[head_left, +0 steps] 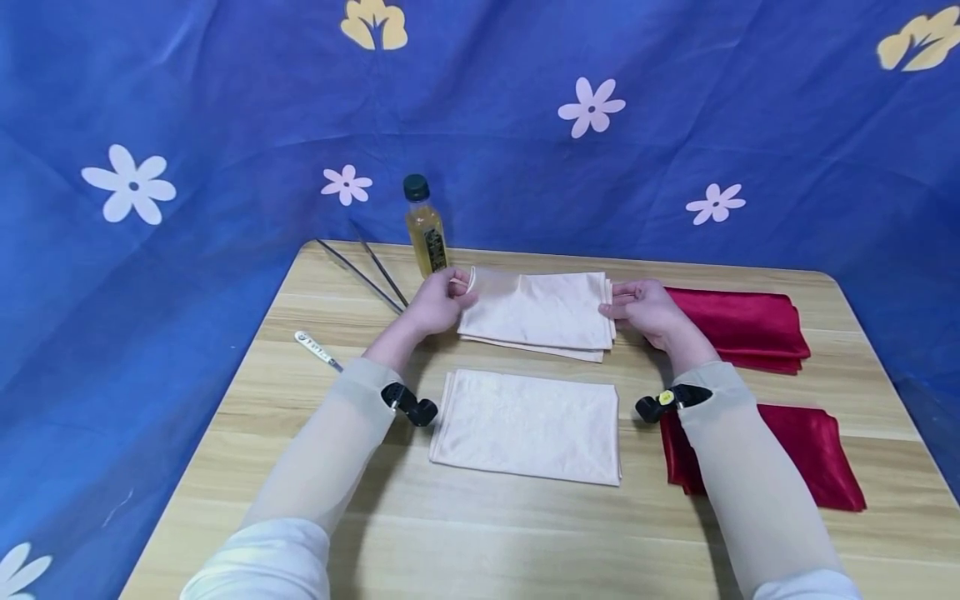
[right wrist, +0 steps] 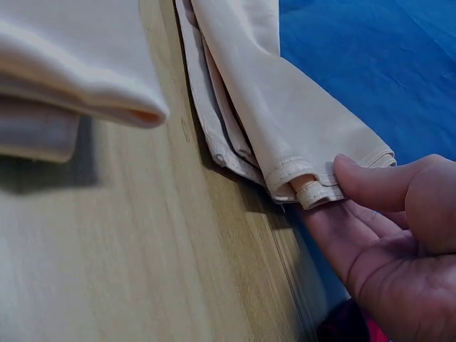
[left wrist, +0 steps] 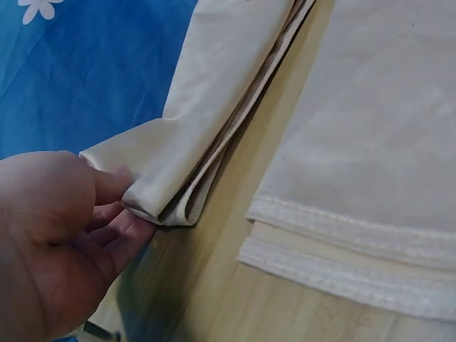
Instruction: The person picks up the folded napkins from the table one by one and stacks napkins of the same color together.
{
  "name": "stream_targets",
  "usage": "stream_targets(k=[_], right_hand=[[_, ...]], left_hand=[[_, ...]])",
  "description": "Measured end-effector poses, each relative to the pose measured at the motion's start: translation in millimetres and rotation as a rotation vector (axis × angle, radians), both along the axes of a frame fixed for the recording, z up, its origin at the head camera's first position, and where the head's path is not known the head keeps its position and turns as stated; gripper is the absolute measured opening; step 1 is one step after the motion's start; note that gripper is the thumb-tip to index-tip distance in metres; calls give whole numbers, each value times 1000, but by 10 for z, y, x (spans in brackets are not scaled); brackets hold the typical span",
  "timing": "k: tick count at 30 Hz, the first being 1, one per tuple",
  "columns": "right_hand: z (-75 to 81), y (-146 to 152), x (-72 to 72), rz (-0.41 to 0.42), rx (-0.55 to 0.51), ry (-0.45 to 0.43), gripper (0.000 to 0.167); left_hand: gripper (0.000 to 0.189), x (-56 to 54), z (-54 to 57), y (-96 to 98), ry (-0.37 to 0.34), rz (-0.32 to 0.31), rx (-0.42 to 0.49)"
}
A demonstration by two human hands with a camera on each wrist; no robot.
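A folded cream cloth (head_left: 540, 310) is held at its two short ends near the back of the table. My left hand (head_left: 437, 302) pinches its left end, thumb on top and fingers beneath, as the left wrist view shows. At the other end my right hand (head_left: 643, 310) pinches the layered hem between thumb and fingers, plain in the right wrist view. Closer to me, a second folded cream cloth (head_left: 527, 427) lies flat, touched by neither hand. Whether the held cloth is fully off the table I cannot tell.
Two folded red cloths lie at the right, one behind (head_left: 738, 327) and one in front (head_left: 810, 458), partly under my right arm. A bottle of yellow liquid (head_left: 426, 233) stands behind my left hand. Thin metal rods (head_left: 363, 275) and a white-handled utensil (head_left: 317, 348) lie at the left.
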State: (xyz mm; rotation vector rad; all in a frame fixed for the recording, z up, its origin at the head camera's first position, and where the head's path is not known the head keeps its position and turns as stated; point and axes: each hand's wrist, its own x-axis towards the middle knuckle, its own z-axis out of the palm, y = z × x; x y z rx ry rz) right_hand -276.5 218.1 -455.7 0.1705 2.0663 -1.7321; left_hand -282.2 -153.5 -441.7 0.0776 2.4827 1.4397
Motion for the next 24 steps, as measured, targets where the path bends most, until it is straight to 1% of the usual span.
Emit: stream_targets(k=[4,6,9,12,17,20,24], right_hand=[[12,10,9,-20,-61,-4,61],[19,16,16,-27,-69,0,60],[30,28,26,-50,-74,-1,58],[42,30,41,-82,-77,3,52],[122,41,84,-121,-85,29,47],[163,52,113,-139,-92,44,47],[187,72,150,-175,-105,50,46]], left_hand=[[37,1,8,2,-33,67,28],[38,-2,-4,5,-43,106,48],[38,-5,-22,10,-56,147,85],[37,-1,-40,5,-65,167,114],[36,23,-20,8,-69,186,141],[36,42,-1,10,-71,197,166],[37,69,8,16,-82,216,237]])
